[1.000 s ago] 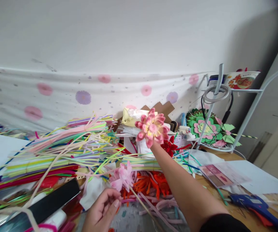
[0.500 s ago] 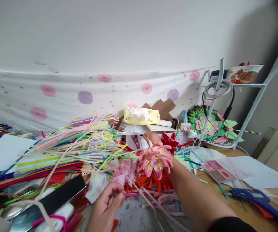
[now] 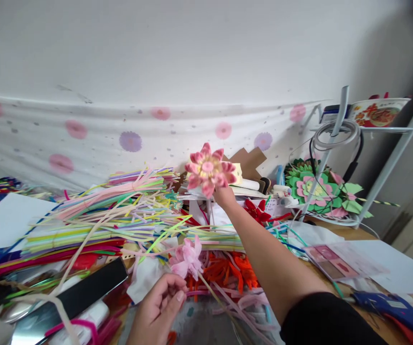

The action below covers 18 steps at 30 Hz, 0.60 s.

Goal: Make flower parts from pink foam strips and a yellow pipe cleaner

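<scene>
My left hand (image 3: 158, 306) is at the lower middle with its fingers loosely curled, the thumb apart from them and nothing seen between. Just above its fingertips lies a pale pink fuzzy flower (image 3: 188, 258), whose thin stem slants down to the right. My right hand (image 3: 225, 195) reaches across to the back of the table. A larger pink flower (image 3: 206, 168) with a pale yellow middle stands in front of it and hides the fingers, which seem closed on its stem. Orange-red fuzzy strips (image 3: 233, 270) lie below my right forearm.
Bundles of pastel pipe cleaners (image 3: 116, 206) cover the left. A black slab-like object (image 3: 95, 285) lies in front of them. A red flower (image 3: 257, 211) sits right of my wrist. At right are a blue glue gun (image 3: 389, 306), a clear-covered palette (image 3: 336, 262) and a white rack (image 3: 375, 177).
My right hand has risen slightly, and the larger pink flower has moved up and left, now turned differently. My left hand has hardly moved. The view has shifted slightly.
</scene>
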Each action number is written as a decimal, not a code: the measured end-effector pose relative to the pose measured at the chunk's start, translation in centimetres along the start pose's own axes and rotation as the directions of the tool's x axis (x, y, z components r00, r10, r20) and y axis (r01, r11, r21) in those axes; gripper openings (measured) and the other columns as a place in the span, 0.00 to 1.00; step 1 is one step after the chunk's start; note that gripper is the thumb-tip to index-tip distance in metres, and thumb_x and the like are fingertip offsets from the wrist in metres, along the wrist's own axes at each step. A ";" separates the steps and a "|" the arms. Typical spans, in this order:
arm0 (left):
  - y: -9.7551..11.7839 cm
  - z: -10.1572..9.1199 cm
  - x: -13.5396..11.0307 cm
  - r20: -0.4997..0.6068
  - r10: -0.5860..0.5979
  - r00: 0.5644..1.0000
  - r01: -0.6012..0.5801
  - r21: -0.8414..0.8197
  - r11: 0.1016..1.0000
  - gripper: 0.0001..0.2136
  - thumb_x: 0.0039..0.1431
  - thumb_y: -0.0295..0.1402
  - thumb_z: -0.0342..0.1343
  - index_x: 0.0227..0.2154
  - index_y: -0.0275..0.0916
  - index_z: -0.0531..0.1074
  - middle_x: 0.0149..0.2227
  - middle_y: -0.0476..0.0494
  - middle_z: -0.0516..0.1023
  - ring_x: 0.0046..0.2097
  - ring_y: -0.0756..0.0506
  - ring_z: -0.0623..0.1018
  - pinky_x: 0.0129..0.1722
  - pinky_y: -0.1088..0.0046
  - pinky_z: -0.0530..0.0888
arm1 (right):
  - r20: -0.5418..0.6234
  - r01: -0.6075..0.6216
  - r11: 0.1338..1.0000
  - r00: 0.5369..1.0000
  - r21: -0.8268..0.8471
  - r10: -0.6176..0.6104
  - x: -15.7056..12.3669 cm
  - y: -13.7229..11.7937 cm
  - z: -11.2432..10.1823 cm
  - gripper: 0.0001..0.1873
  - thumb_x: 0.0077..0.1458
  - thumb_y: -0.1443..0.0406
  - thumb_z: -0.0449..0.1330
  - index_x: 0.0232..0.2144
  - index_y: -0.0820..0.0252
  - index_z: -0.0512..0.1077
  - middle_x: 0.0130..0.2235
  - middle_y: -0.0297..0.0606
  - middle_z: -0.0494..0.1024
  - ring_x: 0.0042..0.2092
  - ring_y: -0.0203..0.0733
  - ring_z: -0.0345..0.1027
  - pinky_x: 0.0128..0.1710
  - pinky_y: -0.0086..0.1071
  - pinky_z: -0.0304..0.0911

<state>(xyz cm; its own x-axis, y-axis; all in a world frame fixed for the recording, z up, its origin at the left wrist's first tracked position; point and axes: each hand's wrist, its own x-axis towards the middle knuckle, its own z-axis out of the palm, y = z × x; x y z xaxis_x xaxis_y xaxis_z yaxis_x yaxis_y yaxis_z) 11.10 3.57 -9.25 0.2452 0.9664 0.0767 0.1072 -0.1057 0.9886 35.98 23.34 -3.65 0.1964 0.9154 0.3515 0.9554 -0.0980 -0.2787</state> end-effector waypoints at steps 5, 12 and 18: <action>0.5 0.3 -0.1 -0.113 0.031 0.993 -0.035 -0.031 0.999 0.12 0.48 0.44 0.57 0.27 0.40 0.72 0.25 0.49 0.71 0.29 0.48 0.69 0.29 0.78 0.66 | 0.093 -0.006 1.000 0.996 0.000 0.006 1.2 0.3 0.6 0.14 0.59 0.61 0.54 0.45 0.62 0.67 0.46 0.41 0.70 0.43 0.41 0.67 0.41 0.40 0.66; 0.5 0.2 -0.1 -0.080 0.029 0.996 -0.030 -0.006 1.000 0.13 0.47 0.44 0.57 0.27 0.39 0.72 0.24 0.49 0.71 0.28 0.47 0.69 0.31 0.76 0.67 | 0.059 -0.046 0.999 0.997 -0.009 0.047 -1.1 -0.1 1.0 0.13 0.59 0.61 0.54 0.45 0.61 0.67 0.45 0.41 0.70 0.42 0.40 0.68 0.41 0.39 0.66; 0.8 0.9 -0.6 -0.127 0.073 0.989 -0.078 -0.038 0.996 0.11 0.49 0.42 0.56 0.27 0.39 0.72 0.24 0.50 0.70 0.26 0.49 0.67 0.28 0.77 0.65 | 0.022 -0.017 1.000 1.000 -0.021 0.018 -1.8 -0.6 1.3 0.13 0.60 0.61 0.53 0.45 0.62 0.67 0.45 0.41 0.71 0.42 0.40 0.68 0.41 0.39 0.66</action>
<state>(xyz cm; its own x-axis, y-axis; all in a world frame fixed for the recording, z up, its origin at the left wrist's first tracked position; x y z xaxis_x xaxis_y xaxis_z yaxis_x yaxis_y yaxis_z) 11.94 2.69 -8.65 0.1282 0.9781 0.1642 0.0508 -0.1718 0.9838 34.77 22.25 -5.25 0.2086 0.9218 0.3267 0.9562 -0.1222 -0.2659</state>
